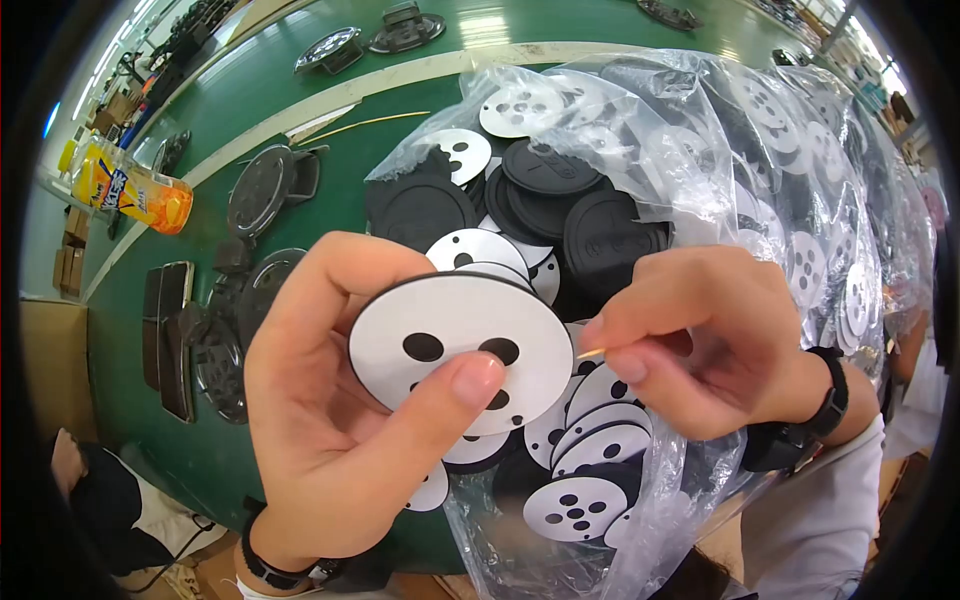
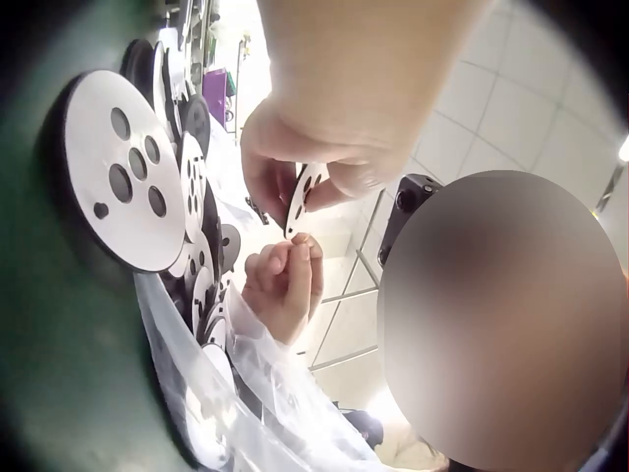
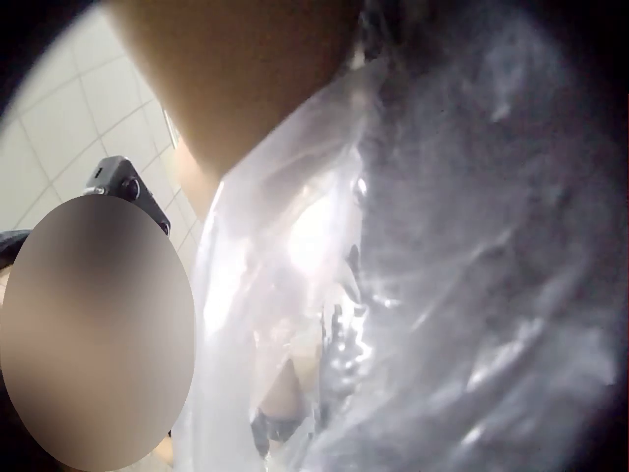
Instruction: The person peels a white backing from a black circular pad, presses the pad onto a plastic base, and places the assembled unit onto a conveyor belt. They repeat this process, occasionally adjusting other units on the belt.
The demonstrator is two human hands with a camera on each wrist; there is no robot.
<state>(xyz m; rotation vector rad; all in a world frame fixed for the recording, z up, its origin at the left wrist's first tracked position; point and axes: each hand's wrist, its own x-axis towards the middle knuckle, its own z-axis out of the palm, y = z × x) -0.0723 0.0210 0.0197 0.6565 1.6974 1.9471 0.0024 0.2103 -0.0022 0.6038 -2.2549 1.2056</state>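
A round white disc with a black rim and several dark holes (image 1: 465, 305) is held up in my left hand (image 1: 330, 420). The thumb lies across its white face, partly covering the holes, and the fingers are behind it. Right at the disc's edge, my right hand (image 1: 710, 340) pinches a thin, pale yellow stick (image 1: 592, 353) between thumb and forefinger, its tip toward the disc. In the left wrist view the disc (image 2: 307, 202) shows edge-on above the right hand (image 2: 285, 285). The right wrist view is mostly filled by plastic film (image 3: 472, 246), and the right fingers are hidden there.
Beneath the hands, a clear plastic bag (image 1: 690, 90) spills white discs (image 1: 575, 508) and black discs (image 1: 550, 168). On the green table (image 1: 380, 110) to the left are black round speaker-like parts (image 1: 262, 190). A drink bottle (image 1: 130, 188) stands farther left.
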